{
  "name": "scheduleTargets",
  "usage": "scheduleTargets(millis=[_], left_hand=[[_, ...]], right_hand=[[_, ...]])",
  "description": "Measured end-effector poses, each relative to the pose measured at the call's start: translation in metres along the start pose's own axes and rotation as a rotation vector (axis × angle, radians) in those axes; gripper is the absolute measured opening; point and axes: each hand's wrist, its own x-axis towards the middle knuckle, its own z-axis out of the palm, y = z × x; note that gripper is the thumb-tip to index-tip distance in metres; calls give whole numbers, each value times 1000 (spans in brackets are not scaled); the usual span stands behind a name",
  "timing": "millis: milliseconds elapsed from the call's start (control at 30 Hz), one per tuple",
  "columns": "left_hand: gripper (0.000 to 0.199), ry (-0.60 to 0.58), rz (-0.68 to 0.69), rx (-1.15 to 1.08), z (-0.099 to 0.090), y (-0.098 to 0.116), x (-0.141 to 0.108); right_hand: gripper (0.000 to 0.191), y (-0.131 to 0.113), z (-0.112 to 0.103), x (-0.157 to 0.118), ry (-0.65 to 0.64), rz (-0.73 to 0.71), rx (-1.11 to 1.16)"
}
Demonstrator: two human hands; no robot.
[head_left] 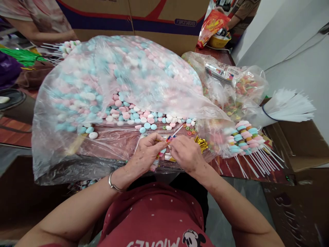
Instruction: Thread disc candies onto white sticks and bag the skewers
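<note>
White stick [177,131] juts out between left hand [146,151] and right hand [187,153], both sets of fingers pinched around its near end, right by the gold ties [202,144]; looks like tying-up, so next probably needs a snug twist

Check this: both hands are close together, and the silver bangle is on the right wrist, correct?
No: the head view shows the silver bangle on the left wrist. The left hand and right hand are close together.
</note>
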Motion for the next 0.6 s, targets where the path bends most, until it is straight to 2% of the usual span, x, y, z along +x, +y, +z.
scheduleTargets(millis=[67,133,200,300,367,467,600], left_hand=[[18,-19,-9,125,-3,6,3],[10,-114,-68,255,-7,15,8],[3,-311,-161,389,-12,24,13],[6,-680,-295,533,-17,32,19],[5,-835,-357,558,-18,32,21],[6,-883,-432,529,-17,27,21],[14,-819,-459,543,-13,32,18]], right_hand=[[24,0,-5,1,32,-218,-191],[22,2,-12,3,8,-364,-225],[23,4,-21,7,-47,-427,-154],[26,5,-33,13,-235,-485,28],[23,2,-39,15,-357,-528,119],[20,-5,-43,11,-402,-554,125],[27,-13,-43,1,-292,-510,21]])
